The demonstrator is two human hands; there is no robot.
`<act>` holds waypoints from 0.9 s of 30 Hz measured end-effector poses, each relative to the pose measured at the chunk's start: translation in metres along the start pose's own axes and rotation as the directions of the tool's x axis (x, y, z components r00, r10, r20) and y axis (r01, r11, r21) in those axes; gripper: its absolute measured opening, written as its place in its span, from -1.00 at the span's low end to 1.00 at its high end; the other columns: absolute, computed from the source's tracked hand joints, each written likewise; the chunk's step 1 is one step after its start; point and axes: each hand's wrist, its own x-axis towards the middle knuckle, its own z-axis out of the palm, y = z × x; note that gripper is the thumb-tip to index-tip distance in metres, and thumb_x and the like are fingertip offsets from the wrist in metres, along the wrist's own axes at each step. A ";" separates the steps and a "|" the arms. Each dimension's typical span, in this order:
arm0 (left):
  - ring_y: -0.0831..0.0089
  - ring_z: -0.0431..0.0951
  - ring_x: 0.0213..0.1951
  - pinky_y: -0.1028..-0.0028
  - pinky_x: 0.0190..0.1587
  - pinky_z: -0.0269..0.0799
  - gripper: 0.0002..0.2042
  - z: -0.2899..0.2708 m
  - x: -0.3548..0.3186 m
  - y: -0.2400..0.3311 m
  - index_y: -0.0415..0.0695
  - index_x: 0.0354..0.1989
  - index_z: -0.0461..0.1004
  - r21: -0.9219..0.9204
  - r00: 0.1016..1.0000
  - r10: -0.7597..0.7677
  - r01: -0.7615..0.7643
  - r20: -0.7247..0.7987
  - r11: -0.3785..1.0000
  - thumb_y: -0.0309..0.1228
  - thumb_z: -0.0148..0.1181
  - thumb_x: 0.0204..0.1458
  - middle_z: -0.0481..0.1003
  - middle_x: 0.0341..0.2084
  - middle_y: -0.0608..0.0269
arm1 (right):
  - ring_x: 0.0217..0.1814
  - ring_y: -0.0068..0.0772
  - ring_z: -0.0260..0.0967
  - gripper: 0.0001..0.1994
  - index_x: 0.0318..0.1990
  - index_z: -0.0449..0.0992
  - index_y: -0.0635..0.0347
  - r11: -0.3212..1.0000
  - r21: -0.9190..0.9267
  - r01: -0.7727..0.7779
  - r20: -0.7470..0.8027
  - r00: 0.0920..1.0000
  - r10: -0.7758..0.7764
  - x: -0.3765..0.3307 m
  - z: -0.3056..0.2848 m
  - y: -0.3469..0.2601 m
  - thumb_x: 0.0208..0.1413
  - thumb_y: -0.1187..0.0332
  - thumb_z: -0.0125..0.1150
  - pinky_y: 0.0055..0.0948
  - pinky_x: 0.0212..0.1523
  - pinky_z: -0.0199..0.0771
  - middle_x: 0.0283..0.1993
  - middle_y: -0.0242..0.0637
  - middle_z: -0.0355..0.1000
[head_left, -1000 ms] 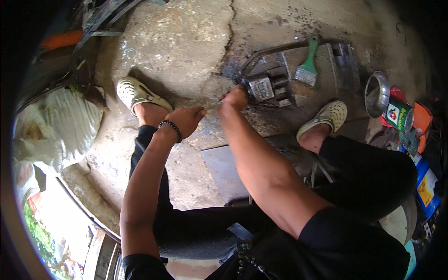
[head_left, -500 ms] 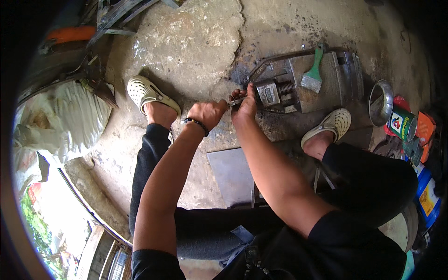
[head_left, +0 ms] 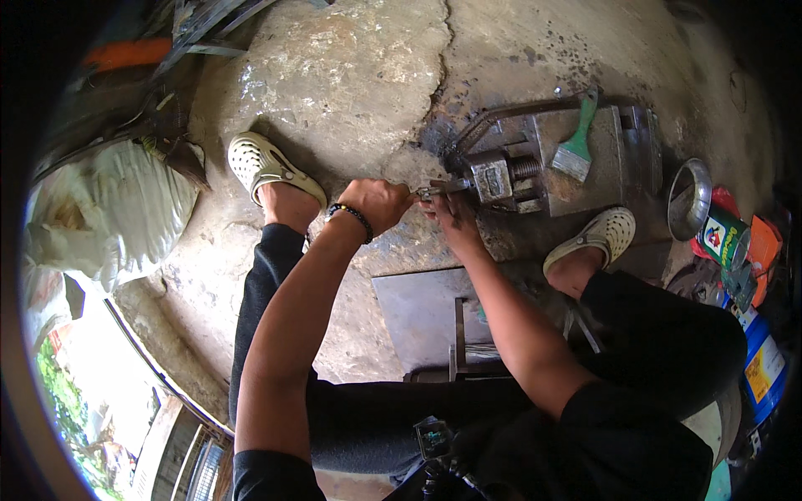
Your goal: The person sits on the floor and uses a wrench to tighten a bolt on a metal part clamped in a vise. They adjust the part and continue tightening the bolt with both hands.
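Observation:
A small metal vise (head_left: pixel 504 177) sits on the cracked concrete floor between my feet. A thin metal rod (head_left: pixel 441 189) sticks out of its left side. My left hand (head_left: pixel 380 203), with a beaded bracelet at the wrist, is closed around the rod's left end. My right hand (head_left: pixel 449 214) grips the same rod just below the vise's jaw. Both forearms reach forward from the lower edge of the picture.
A green-handled brush (head_left: pixel 578 144) lies on a flat metal plate (head_left: pixel 593 179) behind the vise. A dark steel sheet (head_left: pixel 422 313) lies under my arms. A metal funnel (head_left: pixel 687 199), cans and boxes (head_left: pixel 727 238) crowd the right. A white sack (head_left: pixel 113 213) lies left. My sandals (head_left: pixel 266 164) flank the work.
My left hand has moved right and joined my right hand at the vise, closing on the rod. The view has shifted slightly downward.

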 end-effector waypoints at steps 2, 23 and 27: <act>0.04 0.64 -0.32 0.09 -0.27 0.56 -0.63 -0.001 0.000 0.001 -0.04 -0.26 0.55 -0.014 1.000 -0.011 0.011 0.009 1.000 -0.02 -0.06 0.27 0.60 -0.46 0.03 | -0.01 -0.40 0.52 -0.56 0.21 0.36 0.25 0.996 0.066 0.053 0.025 0.998 -0.055 -0.001 -0.003 0.000 0.35 0.13 0.09 -0.38 -0.05 0.54 0.02 -0.21 0.49; 0.39 0.46 -0.58 0.31 -0.37 0.44 -0.34 -0.006 0.053 -0.049 -0.26 -0.45 0.58 -0.585 0.800 0.101 0.339 0.591 0.737 0.21 -0.02 0.21 0.48 -0.68 0.18 | -0.60 -0.42 0.48 -0.61 -0.28 0.38 0.29 0.968 0.203 -0.144 -0.326 0.923 0.206 0.005 0.034 -0.026 0.29 0.07 0.17 -0.52 -0.64 0.39 -0.49 -0.25 0.40; 0.28 0.61 -0.46 0.24 -0.26 0.50 -0.32 -0.016 0.052 -0.044 -0.18 -0.40 0.62 -0.448 0.880 0.036 0.206 0.474 0.870 0.29 -0.06 0.17 0.57 -0.59 0.10 | -0.63 -0.40 0.45 -0.61 -0.33 0.39 0.31 0.964 0.128 -0.233 -0.346 0.900 0.264 0.007 0.037 -0.037 0.29 0.09 0.17 -0.49 -0.67 0.37 -0.54 -0.25 0.39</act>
